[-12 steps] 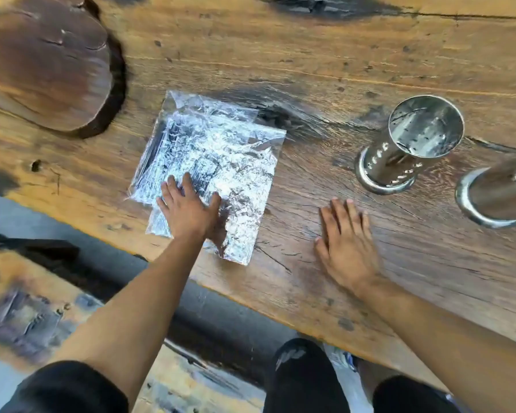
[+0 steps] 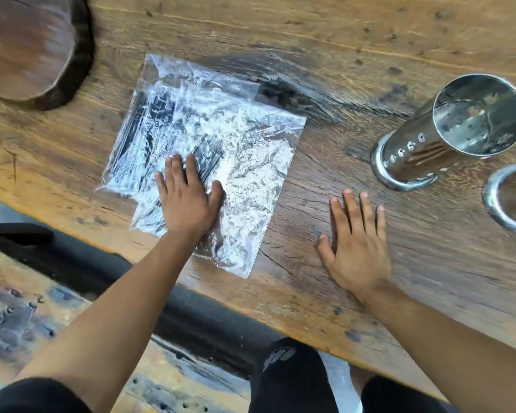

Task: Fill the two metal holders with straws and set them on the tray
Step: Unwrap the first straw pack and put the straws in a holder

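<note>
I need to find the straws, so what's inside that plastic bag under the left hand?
Dark straws show through the bag, mostly at its left side. Glare, creases and the left hand hide the rest.

left hand [image 2: 188,204]: flat, fingers spread, palm down on plastic bag [image 2: 221,138] | right hand [image 2: 356,242]: flat, palm down right of bag

Table [image 2: 325,34]: warm honey-brown wood, dark streaked grain, black knot patches, scattered dark specks.
Round wooden tray [image 2: 27,46]: reddish dark brown, near-black edge.
Plastic bag [image 2: 245,162]: clear, crinkled, white glare; black stripes show through it.
Near holder [image 2: 447,129]: shiny silver, row of small punched holes along the wall.
Second holder [image 2: 507,198]: silver, brown reflection.
Sleeve [image 2: 27,394]: black.
</note>
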Demonstrator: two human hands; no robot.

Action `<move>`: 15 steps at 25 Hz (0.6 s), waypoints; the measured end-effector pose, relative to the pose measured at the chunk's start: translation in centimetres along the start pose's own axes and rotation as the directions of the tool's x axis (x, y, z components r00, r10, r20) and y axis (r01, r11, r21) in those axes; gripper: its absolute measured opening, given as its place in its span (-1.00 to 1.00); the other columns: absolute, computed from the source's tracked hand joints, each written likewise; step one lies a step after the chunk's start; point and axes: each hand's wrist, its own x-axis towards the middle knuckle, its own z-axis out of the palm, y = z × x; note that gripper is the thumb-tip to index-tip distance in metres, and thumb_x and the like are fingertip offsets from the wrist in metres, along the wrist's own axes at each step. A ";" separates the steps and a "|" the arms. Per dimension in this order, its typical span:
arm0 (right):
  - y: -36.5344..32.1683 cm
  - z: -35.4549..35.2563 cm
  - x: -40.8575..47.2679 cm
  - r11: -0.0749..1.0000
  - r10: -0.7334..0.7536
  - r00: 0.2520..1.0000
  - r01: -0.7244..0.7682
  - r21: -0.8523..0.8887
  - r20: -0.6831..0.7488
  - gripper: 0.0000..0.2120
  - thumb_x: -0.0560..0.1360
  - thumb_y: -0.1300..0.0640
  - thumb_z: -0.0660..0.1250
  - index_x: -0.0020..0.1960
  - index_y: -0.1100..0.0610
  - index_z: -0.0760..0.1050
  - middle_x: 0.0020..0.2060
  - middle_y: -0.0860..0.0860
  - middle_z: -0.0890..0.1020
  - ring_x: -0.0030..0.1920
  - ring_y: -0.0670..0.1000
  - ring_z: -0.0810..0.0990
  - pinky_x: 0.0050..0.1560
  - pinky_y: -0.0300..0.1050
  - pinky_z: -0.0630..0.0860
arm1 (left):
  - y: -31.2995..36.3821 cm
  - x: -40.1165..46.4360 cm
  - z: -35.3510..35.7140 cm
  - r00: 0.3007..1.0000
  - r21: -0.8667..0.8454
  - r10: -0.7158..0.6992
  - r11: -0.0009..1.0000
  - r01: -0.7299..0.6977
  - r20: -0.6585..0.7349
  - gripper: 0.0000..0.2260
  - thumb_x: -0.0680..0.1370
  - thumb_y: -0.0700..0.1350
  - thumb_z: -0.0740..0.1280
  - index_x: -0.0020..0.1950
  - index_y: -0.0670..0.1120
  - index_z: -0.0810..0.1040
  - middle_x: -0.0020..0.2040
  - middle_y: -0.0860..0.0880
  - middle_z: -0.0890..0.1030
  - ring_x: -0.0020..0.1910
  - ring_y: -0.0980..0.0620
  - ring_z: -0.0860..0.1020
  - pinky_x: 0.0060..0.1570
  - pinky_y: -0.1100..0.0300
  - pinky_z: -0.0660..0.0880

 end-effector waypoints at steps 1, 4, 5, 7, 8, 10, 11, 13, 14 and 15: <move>0.1 0.0 -0.1 1.000 0.001 1.000 -0.001 -0.005 -0.001 -0.32 0.60 -0.14 0.09 0.65 0.09 0.07 0.65 0.11 0.05 0.64 0.16 -0.11 0.60 0.27 -0.09 | 0.4 -0.5 0.1 1.000 0.010 0.029 1.000 -0.029 0.000 -0.27 0.63 0.29 0.03 0.66 -0.14 0.08 0.66 -0.24 0.12 0.66 -0.21 0.05 0.63 -0.17 -0.14; 0.2 -0.2 0.0 1.000 0.005 1.000 -0.005 -0.006 0.015 -0.32 0.61 -0.16 0.08 0.65 0.08 0.05 0.65 0.09 0.02 0.64 0.14 -0.15 0.60 0.25 -0.12 | 1.8 -2.3 0.3 0.996 0.036 0.089 0.995 -0.089 0.001 -0.29 0.64 0.27 0.05 0.66 -0.15 0.08 0.66 -0.24 0.13 0.67 -0.20 0.05 0.63 -0.16 -0.16; 0.2 -0.3 -0.1 1.000 0.000 1.000 0.000 0.002 0.011 -0.32 0.62 -0.16 0.07 0.65 0.08 0.05 0.65 0.09 0.02 0.64 0.13 -0.15 0.61 0.23 -0.15 | 2.3 -3.1 0.3 0.994 0.043 0.107 0.993 -0.108 0.009 -0.29 0.64 0.25 0.06 0.66 -0.16 0.08 0.67 -0.23 0.12 0.67 -0.19 0.04 0.63 -0.18 -0.14; 0.3 -0.4 -0.2 0.998 -0.005 1.000 0.006 0.068 -0.008 -0.37 0.64 -0.10 0.08 0.64 0.10 0.09 0.65 0.09 0.05 0.65 0.11 -0.12 0.61 0.16 -0.20 | 3.3 -4.7 0.5 0.989 0.039 0.148 0.988 -0.149 0.030 -0.30 0.64 0.23 0.06 0.66 -0.16 0.08 0.67 -0.23 0.10 0.67 -0.17 0.03 0.63 -0.19 -0.12; 0.4 -0.6 -0.2 0.992 0.006 0.999 -0.001 0.129 -0.031 -0.40 0.65 -0.03 0.10 0.63 0.14 0.13 0.64 0.10 0.08 0.65 0.10 -0.09 0.62 0.12 -0.21 | 3.7 -5.4 0.6 0.985 0.040 0.172 0.984 -0.173 0.029 -0.30 0.64 0.22 0.07 0.66 -0.17 0.08 0.67 -0.23 0.11 0.67 -0.17 0.03 0.63 -0.20 -0.11; 1.3 -0.7 -0.8 0.972 0.074 0.995 -0.057 0.229 -0.068 -0.44 0.65 0.07 0.15 0.61 0.20 0.17 0.63 0.12 0.12 0.64 0.07 -0.02 0.63 0.08 -0.18 | 4.4 -6.7 0.7 0.975 0.057 0.221 0.973 -0.222 0.027 -0.30 0.65 0.21 0.08 0.66 -0.18 0.09 0.66 -0.24 0.12 0.67 -0.18 0.04 0.63 -0.20 -0.11; 2.0 -0.8 -1.4 0.964 0.118 0.990 -0.097 0.248 -0.074 -0.44 0.65 0.09 0.17 0.61 0.21 0.17 0.63 0.11 0.12 0.64 0.07 -0.02 0.63 0.08 -0.17 | 4.7 -7.3 0.8 0.968 0.064 0.251 0.966 -0.252 0.028 -0.30 0.65 0.20 0.08 0.66 -0.19 0.09 0.66 -0.24 0.13 0.67 -0.19 0.05 0.63 -0.20 -0.12; 3.7 -0.6 -3.1 0.952 0.191 0.979 -0.166 0.256 -0.077 -0.44 0.65 0.07 0.13 0.61 0.19 0.16 0.64 0.10 0.10 0.65 0.06 -0.06 0.63 0.07 -0.19 | 5.3 -8.2 1.0 0.949 0.073 0.315 0.946 -0.316 0.031 -0.30 0.65 0.21 0.08 0.66 -0.19 0.09 0.66 -0.24 0.13 0.67 -0.18 0.04 0.63 -0.21 -0.12; 4.6 -0.5 -4.1 0.946 0.220 0.972 -0.192 0.261 -0.082 -0.44 0.64 0.05 0.11 0.61 0.19 0.17 0.64 0.10 0.10 0.65 0.07 -0.05 0.63 0.07 -0.19 | 5.6 -8.5 1.0 0.937 0.080 0.348 0.934 -0.349 0.035 -0.30 0.65 0.21 0.08 0.66 -0.19 0.08 0.67 -0.23 0.12 0.68 -0.18 0.03 0.63 -0.22 -0.11; 5.8 -0.5 -5.1 0.936 0.257 0.962 -0.224 0.273 -0.091 -0.43 0.63 0.04 0.09 0.60 0.19 0.20 0.63 0.11 0.13 0.65 0.08 -0.04 0.63 0.08 -0.18 | 6.1 -8.7 1.1 0.922 0.088 0.384 0.918 -0.386 0.044 -0.30 0.66 0.21 0.08 0.67 -0.19 0.07 0.67 -0.21 0.11 0.68 -0.16 0.02 0.63 -0.22 -0.10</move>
